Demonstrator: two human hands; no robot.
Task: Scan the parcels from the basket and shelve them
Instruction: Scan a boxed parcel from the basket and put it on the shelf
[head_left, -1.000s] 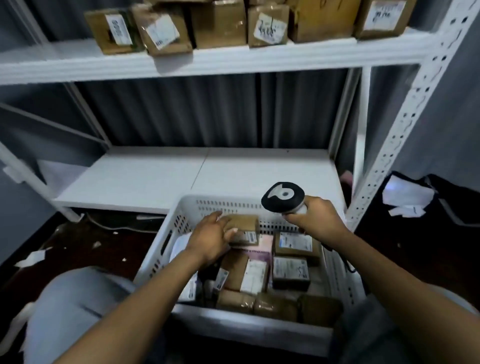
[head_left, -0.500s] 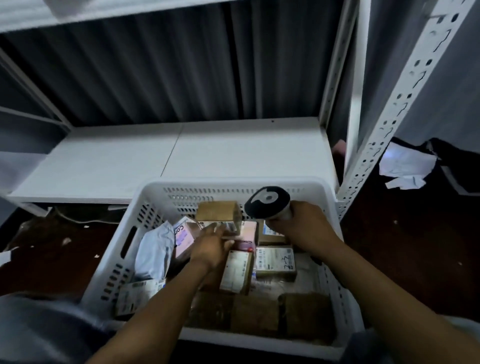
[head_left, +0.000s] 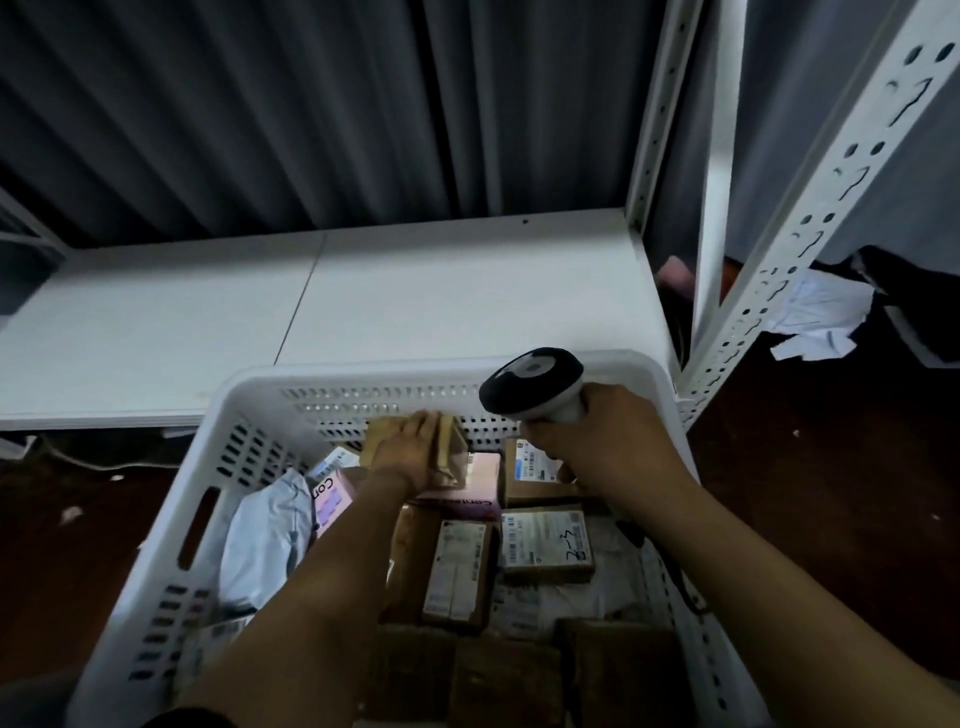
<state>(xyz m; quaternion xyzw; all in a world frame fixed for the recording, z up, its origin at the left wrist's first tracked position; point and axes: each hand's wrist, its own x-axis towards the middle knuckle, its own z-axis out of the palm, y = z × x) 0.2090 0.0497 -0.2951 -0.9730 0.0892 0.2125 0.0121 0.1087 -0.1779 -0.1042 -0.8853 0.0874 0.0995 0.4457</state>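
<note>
A white perforated basket (head_left: 171, 530) stands in front of me, filled with several parcels. My left hand (head_left: 410, 449) grips a small brown cardboard parcel (head_left: 452, 452) at the basket's far wall, lifted above the others. To its right, my right hand (head_left: 602, 441) holds a black-and-white barcode scanner (head_left: 530, 379) with its head over the basket's far rim. Below lie a pink box (head_left: 467, 488), labelled brown boxes (head_left: 545, 540) and a grey mailer bag (head_left: 265, 540).
A bare white lower shelf (head_left: 322, 306) runs just behind the basket. White perforated uprights (head_left: 810, 223) of the rack rise at the right. Crumpled white paper (head_left: 815, 322) lies on the dark floor beyond them. A corrugated dark wall backs the shelf.
The view has tilted down, so the upper shelf with boxes is out of sight. My left hand has closed over the small brown parcel and raised it near the scanner.
</note>
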